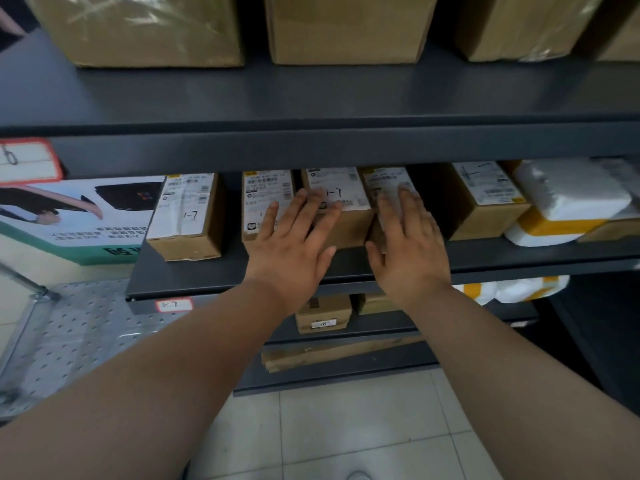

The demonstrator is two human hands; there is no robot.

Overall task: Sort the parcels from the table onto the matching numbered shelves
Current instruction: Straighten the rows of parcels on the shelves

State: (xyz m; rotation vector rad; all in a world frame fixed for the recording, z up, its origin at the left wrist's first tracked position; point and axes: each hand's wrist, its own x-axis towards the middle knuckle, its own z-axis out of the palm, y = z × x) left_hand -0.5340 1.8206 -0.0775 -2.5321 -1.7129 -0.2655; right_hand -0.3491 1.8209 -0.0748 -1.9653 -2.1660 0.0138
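Several small cardboard parcels with white labels stand in a row on the dark shelf [194, 277] tagged 1-7 [173, 305]. My left hand [294, 242] lies flat, fingers straight, on a parcel marked 1-7 [349, 216] and overlaps the parcel to its left [263, 192]. My right hand [407, 242] rests with spread, straight fingers on the neighbouring parcel [384, 181], which it mostly hides. Another 1-7 parcel [185, 220] stands further left. Neither hand grips anything.
A brown parcel [485, 202] and white-and-yellow padded bags [568, 199] sit to the right on the same shelf. Large cartons [346, 29] fill the shelf above. Lower shelves hold more boxes [323, 313]. A perforated metal table [79, 337] stands at the left.
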